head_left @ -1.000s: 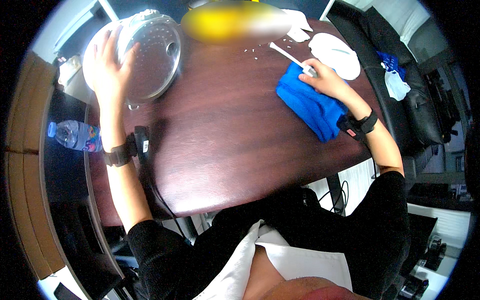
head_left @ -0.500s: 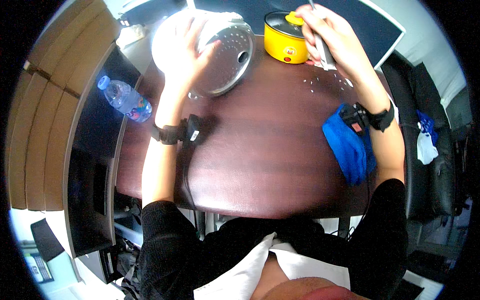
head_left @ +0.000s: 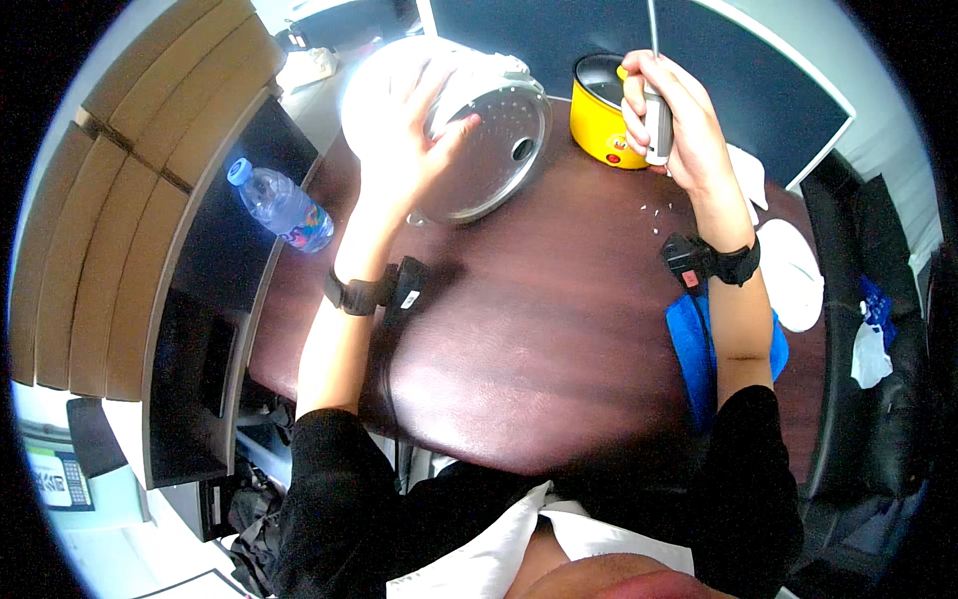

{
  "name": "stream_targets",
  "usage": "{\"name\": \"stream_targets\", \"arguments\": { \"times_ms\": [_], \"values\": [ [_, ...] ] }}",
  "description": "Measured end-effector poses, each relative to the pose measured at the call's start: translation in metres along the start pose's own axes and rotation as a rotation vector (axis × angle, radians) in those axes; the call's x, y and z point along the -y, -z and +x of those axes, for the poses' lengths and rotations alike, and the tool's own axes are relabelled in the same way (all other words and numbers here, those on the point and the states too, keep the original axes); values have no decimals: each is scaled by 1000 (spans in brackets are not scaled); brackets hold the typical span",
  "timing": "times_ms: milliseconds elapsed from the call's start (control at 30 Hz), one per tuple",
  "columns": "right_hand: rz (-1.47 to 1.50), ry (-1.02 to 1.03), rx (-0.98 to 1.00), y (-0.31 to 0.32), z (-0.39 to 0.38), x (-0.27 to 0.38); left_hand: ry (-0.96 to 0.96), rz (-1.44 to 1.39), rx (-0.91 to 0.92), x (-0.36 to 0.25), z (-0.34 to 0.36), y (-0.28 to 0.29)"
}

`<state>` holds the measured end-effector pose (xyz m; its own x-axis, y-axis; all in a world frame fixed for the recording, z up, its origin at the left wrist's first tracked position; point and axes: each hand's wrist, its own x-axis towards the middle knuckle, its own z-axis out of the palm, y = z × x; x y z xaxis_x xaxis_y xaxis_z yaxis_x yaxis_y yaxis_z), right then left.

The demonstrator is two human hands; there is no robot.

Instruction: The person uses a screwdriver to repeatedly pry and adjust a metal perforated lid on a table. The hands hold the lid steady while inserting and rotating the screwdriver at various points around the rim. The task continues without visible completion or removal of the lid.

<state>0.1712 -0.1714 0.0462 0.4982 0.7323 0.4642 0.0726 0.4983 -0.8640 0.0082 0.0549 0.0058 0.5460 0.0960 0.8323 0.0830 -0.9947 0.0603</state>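
Observation:
My left hand [head_left: 424, 130] lies with spread fingers on a bright white, round appliance [head_left: 384, 95]. A grey disc dotted with small marks [head_left: 496, 150], with a dark oval hole and a shiny rim, forms its right side; glare hides much of the white part. My right hand [head_left: 684, 125] is closed around the grey and white handle of a screwdriver [head_left: 657, 130], its thin shaft pointing up and away. Just left of that hand stands a yellow electric pot [head_left: 596, 125] with a dark lid, partly covered by my fingers.
Small white bits [head_left: 654, 215] are scattered on the brown table [head_left: 519, 329] below my right hand. A blue cloth [head_left: 689, 349] lies under my right forearm, a white oval thing [head_left: 788, 275] to its right. A water bottle [head_left: 284, 205] leans at the left edge.
The whole view has shifted, placing the table things lower and to the right. My right hand has turned the screwdriver more upright. The white oval thing now shows beside my right forearm.

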Motion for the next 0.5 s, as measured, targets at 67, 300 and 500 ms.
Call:
{"name": "stream_targets", "arguments": {
  "times_ms": [67,300,500],
  "values": [
    [-10,-32,3,-4,1,-1,3,-36,6,1,1,0],
    [-256,-351,46,-26,-23,-8,-3,-39,-11,1,2,-2],
    [-294,-447,143,-28,-46,-20,4,-22,-7,4,0,-3]
  ]
}}
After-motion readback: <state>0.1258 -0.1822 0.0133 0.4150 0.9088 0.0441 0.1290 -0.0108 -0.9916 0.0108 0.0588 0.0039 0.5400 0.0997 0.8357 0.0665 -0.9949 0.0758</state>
